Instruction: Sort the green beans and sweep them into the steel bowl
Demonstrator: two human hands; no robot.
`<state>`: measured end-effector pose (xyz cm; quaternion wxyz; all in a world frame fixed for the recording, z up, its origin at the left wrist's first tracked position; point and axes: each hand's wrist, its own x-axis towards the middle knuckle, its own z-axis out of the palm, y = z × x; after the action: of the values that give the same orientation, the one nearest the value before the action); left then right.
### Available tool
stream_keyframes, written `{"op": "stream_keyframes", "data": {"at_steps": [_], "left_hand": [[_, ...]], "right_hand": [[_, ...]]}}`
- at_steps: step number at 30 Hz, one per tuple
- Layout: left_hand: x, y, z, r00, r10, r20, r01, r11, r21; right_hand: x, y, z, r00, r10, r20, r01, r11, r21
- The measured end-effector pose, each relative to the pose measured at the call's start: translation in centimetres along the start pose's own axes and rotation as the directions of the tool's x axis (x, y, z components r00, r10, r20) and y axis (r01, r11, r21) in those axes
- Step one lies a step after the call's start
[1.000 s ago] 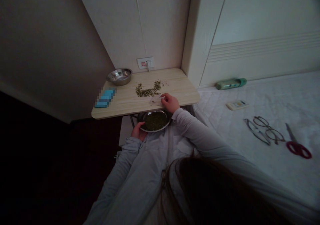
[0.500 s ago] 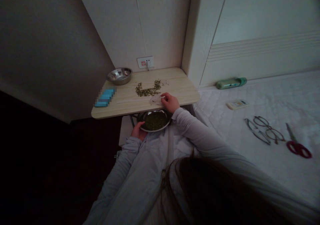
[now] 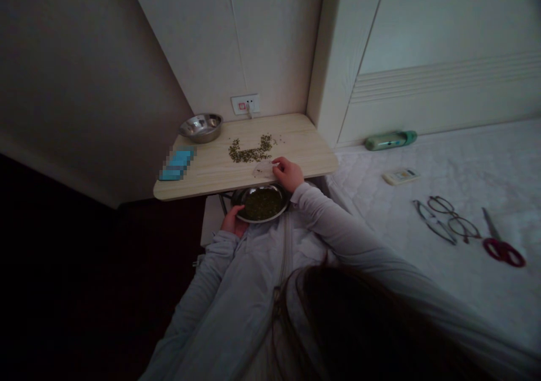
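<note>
My left hand (image 3: 235, 221) grips the near left rim of a steel bowl (image 3: 276, 216), thumb over the edge, holding it in my lap just below the table's front edge. Small green beans or seeds (image 3: 262, 203) cover the bowl's bottom. My right hand (image 3: 288, 173) is closed in a pinch on a clear, thin piece of plastic (image 3: 264, 169), which lies low over the tabletop near the front edge. A few dark specks show on or by the plastic. Just beyond it, loose green beans or seeds (image 3: 249, 154) spread in a U shape on the table.
On the wooden table (image 3: 211, 172) are another steel bowl (image 3: 202, 128) and a blurred blue object (image 3: 177, 164). A wall socket (image 3: 245, 105) is behind. Across the bed (image 3: 363, 184) lie a green bottle (image 3: 391, 140), a pale device (image 3: 401, 176), glasses (image 3: 464, 227) and red-handled scissors (image 3: 504, 252).
Hardly anything differs. The view has shifted very slightly; both hands, the bowl and the plastic piece keep their places.
</note>
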<state>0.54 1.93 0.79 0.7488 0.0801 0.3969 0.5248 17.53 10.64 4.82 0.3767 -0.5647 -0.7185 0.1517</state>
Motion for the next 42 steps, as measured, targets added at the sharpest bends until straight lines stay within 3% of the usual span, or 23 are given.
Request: {"op": "stream_keyframes", "data": {"at_steps": [6, 20, 42], "left_hand": [[-0.1, 0.0, 0.3, 0.998, 0.028, -0.049, -0.029, 1.0, -0.008], [0.6, -0.1, -0.7, 0.999, 0.024, 0.035, -0.025, 0.999, 0.027], [0.2, -0.1, -0.3, 1.0, 0.019, 0.013, -0.02, 0.999, 0.031]], "right_hand": [[0.3, 0.0, 0.0, 0.999, 0.036, 0.017, -0.037, 0.999, 0.028], [0.2, -0.1, 0.0, 0.999, 0.04, 0.014, -0.04, 0.999, 0.004], [0.1, -0.2, -0.1, 0.999, 0.045, 0.028, -0.045, 0.999, 0.005]]}}
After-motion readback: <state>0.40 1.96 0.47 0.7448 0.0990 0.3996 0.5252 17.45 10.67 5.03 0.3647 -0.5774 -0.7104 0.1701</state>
